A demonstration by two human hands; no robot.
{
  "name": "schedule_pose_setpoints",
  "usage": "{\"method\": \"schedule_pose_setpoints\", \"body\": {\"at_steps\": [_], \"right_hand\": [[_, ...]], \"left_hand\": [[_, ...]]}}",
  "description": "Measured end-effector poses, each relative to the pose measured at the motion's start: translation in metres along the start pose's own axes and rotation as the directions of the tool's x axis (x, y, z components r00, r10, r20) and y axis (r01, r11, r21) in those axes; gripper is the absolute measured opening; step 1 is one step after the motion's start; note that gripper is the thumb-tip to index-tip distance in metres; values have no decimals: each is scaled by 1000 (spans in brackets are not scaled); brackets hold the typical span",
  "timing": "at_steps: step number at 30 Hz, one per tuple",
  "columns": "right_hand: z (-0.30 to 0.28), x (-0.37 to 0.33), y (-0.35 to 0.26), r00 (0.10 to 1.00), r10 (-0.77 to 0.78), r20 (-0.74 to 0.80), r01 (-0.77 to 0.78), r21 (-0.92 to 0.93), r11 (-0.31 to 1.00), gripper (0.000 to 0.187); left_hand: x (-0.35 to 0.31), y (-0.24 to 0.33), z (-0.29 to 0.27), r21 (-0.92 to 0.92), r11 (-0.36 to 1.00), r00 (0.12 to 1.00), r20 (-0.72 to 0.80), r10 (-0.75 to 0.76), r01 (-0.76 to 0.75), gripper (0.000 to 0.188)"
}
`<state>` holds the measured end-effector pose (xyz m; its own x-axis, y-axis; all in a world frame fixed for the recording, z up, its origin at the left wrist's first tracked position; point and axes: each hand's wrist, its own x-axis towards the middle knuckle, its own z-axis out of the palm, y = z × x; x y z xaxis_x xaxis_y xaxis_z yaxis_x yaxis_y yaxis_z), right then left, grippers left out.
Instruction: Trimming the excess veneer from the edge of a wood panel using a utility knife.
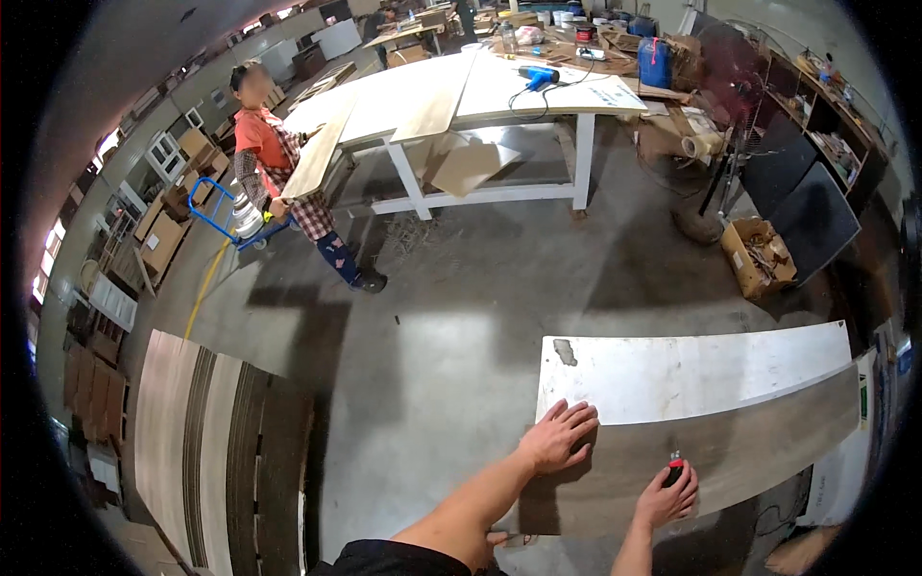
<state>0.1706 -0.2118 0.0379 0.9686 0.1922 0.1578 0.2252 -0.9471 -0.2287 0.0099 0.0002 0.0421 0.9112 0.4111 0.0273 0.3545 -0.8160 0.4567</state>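
Observation:
My left hand (559, 438) lies flat near the left end of a long grey-brown wood-grain board (740, 451), fingers stretched out. On the same board, my right hand (670, 495) is closed round a small red-and-black hand tool (674, 472) with a short metal tip pointing away from me. The fingers cover most of the tool, so its exact kind cannot be made out. The board rests over a white panel (653, 374), which shows along the far side and has a grey worn patch at its left corner.
Left of me stands a stack of wood-grain boards (168, 432). Ahead, a person in an orange top (269, 144) holds a board (327, 154) beside a white worktable (423, 86) with a blue heat gun (540, 75). A cardboard box (754, 259) and fan (730, 158) stand right.

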Motion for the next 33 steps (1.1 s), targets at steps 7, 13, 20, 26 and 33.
{"method": "schedule_pose_setpoints", "body": {"at_steps": [7, 13, 20, 26, 33], "right_hand": [[10, 4, 11, 999, -38, -26, 36, -51, 998, 42], [29, 12, 17, 999, -41, -13, 40, -81, 996, 44], [24, 14, 13, 999, -34, -9, 34, -68, 997, 44], [38, 12, 28, 999, -39, -10, 38, -99, 994, 45], [26, 9, 27, 997, 61, 37, -58, -81, 995, 44]], "left_hand": [[4, 0, 3, -14, 1000, 999, 41, -20, 21, 61], [7, -8, 10, -48, 999, 1000, 6, -10, 10, 59], [10, -7, 7, 3, 1000, 1000, 20, 6, -6, 59], [5, -12, 22, 13, 1000, 1000, 29, 9, -9, 61], [9, -6, 26, -38, 999, 993, 121, 2, 2, 62]]}}
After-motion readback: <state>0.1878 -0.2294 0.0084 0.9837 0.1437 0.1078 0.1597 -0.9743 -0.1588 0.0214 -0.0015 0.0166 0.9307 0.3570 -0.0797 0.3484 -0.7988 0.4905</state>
